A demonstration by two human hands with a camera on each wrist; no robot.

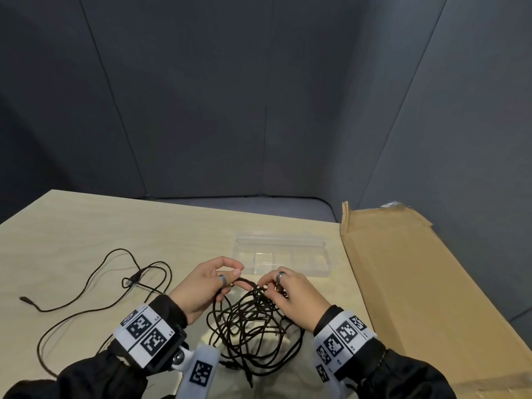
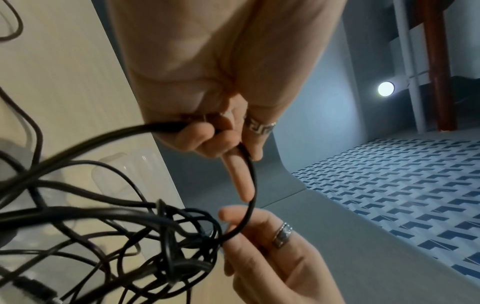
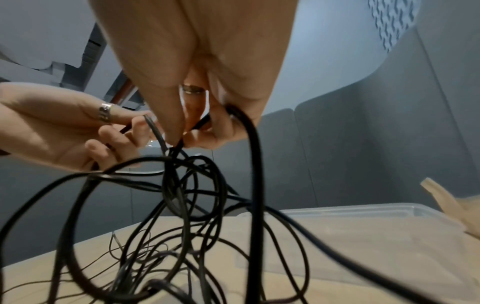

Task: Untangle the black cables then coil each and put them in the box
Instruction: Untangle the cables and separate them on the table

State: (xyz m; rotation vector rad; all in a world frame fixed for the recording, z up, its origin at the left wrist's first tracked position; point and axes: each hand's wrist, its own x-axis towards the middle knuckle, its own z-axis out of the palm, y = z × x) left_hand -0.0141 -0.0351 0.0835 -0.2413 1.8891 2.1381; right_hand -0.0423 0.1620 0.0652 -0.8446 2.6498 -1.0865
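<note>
Nearest, two black sleeves with white bands of square black-and-white markers [image 1: 149, 331] strapped round the wrists. Just beyond, a loose tangle of thin black cables [image 1: 253, 335], heaped on the pale wooden tabletop [image 1: 86, 226] between the forearms and lifted at its far side. Left hand [image 1: 205, 283], a patterned silver ring [image 2: 259, 126] on one finger, curled round a single black strand that arcs out of the knot; index finger out straight (plain in the left wrist view). Right hand [image 1: 290, 295], also ringed, pinching strands at the top of the knot with thumb and fingertips, one thicker strand dropping from its grip down to the heap. Both hands close together, almost touching above the tangle. Off to the left, well apart from the heap, a separate thin black cable [image 1: 95, 286] lying in slack open loops flat on the tabletop, a small plug at its near-left end and another connector near the middle of the loops. Farther on, just past the hands, a clear shallow plastic box with small compartments [image 1: 325, 254], lid state hard to tell. To the right, a large flattened brown cardboard sheet [image 1: 417, 283] running along the tabletop edge. Farthest, dark grey padded wall panels [image 1: 259, 96].
</note>
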